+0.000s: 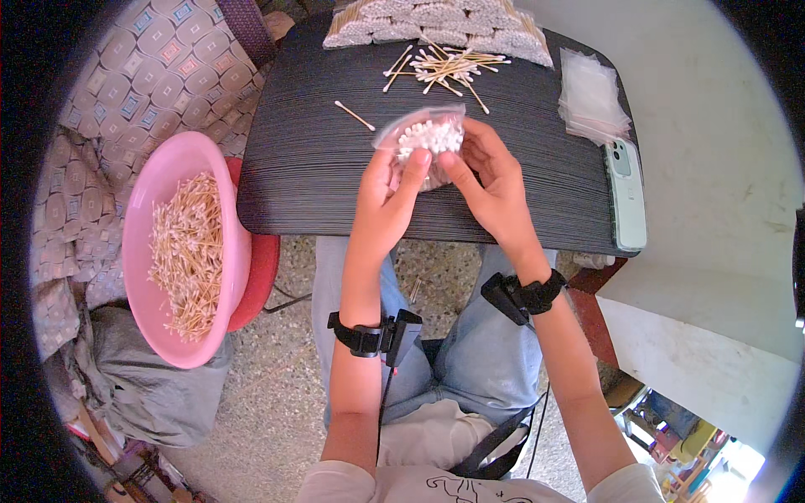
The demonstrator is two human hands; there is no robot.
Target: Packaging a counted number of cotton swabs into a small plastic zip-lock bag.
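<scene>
While both hands (386, 189) (493, 176) hold a swab bag (430, 121), partly hidden, opening unclear

Home interior is indicated by patterned furnishing fabric (159, 71) at left, speckled floor (260, 394) and pink household basin (172, 168).

Both hands (384, 189) (496, 186) hold a clear bag (418, 124) of cotton swabs (434, 137) over a table (302, 180).

Hands (384, 186), partly hidden
The bag (433, 134) covers part of them; the picture's far edge cuts off the stacked packets (444, 23).
</scene>
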